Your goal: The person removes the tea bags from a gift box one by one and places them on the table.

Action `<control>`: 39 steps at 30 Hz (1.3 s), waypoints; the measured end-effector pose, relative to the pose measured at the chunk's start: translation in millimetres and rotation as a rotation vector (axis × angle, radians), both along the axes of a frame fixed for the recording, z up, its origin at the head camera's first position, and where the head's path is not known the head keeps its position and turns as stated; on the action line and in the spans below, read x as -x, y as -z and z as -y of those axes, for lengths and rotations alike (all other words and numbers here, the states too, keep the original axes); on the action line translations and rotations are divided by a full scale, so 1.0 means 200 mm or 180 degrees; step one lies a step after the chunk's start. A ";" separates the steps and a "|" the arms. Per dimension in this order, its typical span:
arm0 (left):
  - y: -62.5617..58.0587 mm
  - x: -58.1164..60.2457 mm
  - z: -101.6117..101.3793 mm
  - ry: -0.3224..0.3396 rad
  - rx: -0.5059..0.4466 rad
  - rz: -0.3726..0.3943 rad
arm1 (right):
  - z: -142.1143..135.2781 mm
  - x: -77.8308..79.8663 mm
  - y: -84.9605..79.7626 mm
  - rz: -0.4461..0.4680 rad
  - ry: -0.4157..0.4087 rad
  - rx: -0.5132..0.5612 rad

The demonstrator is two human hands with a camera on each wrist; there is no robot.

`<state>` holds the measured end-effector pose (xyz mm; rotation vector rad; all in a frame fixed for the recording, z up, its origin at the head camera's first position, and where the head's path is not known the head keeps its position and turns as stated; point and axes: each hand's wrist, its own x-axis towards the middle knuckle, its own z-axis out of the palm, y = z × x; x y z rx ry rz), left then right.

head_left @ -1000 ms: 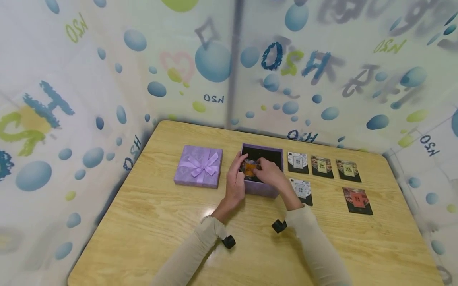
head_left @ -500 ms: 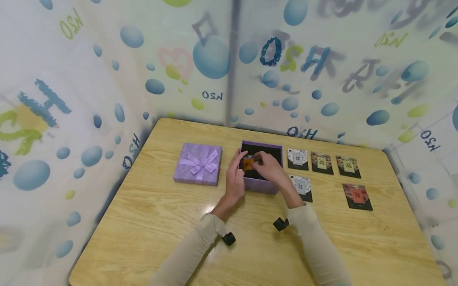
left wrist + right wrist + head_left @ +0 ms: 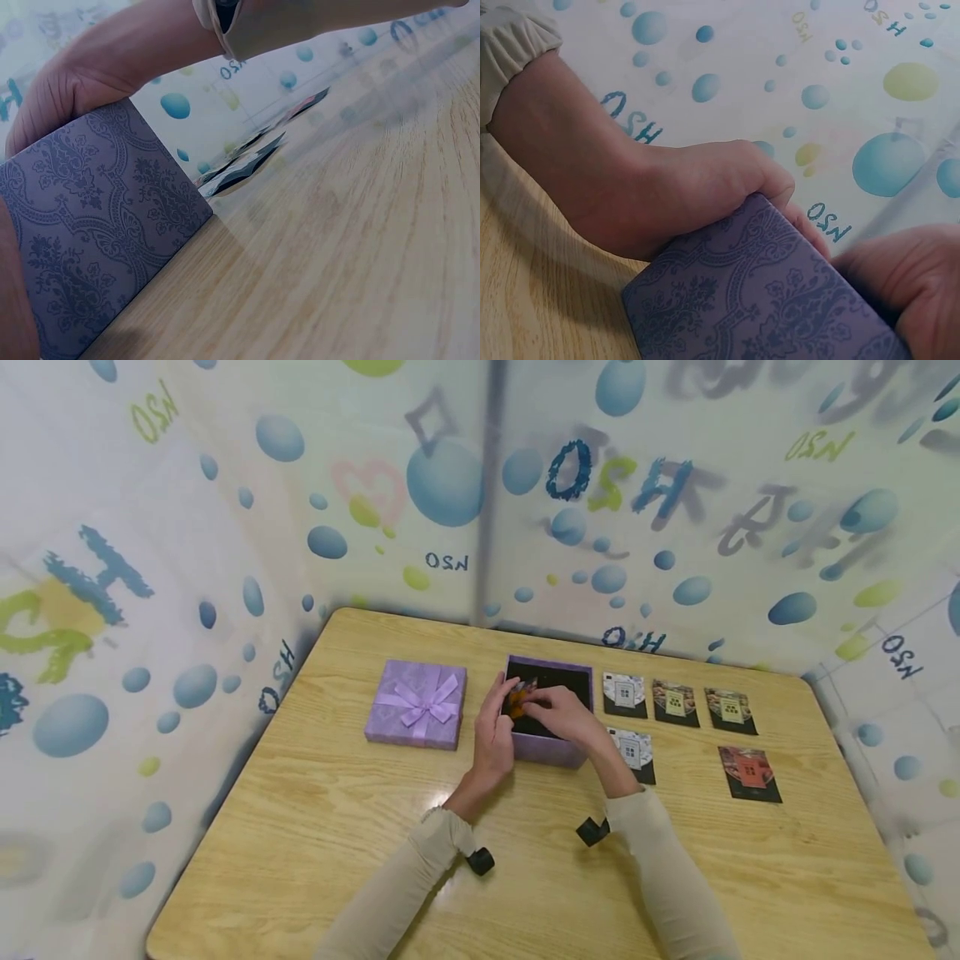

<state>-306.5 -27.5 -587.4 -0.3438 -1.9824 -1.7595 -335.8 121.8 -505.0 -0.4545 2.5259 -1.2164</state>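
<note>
A purple patterned gift box (image 3: 547, 749) stands lidless on the wooden table, its inside black. Low in its left part is a dark packet with an orange label (image 3: 517, 703), partly covered by fingers. My right hand (image 3: 564, 717) reaches over the front right and pinches the packet, which sits tilted. At the box's left side my left hand (image 3: 493, 739) rests on the rim, fingers fairly straight, thumb tip inside by the packet. In the right wrist view the patterned wall (image 3: 757, 300) hides the right fingertips. The left wrist view shows the box's front wall (image 3: 97, 225) and little of the left hand.
The purple lid (image 3: 417, 706) with a ribbon bow lies left of the box. To the right lie several flat packets: two white ones, including the upper (image 3: 624, 695), two with yellow-green labels, including one (image 3: 677, 702), and a red one (image 3: 750, 773). Printed curtains surround the table (image 3: 525, 877).
My right hand has shifted slightly inside the box, and the orange-labelled packet has turned from facing up to a tilted position. My left hand stays at the box's left side.
</note>
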 end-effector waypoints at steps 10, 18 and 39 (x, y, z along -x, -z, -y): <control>-0.01 0.00 0.01 -0.0012 0.0075 0.0070 | 0.01 -0.04 -0.01 -0.0565 0.0503 0.0158; 0.00 0.00 0.01 0.0024 0.0124 0.0078 | 0.01 -0.04 0.00 -0.0691 0.0670 0.0426; -0.01 -0.01 0.01 0.0033 0.0162 0.0209 | -0.05 -0.10 -0.06 -0.0735 0.0892 0.0864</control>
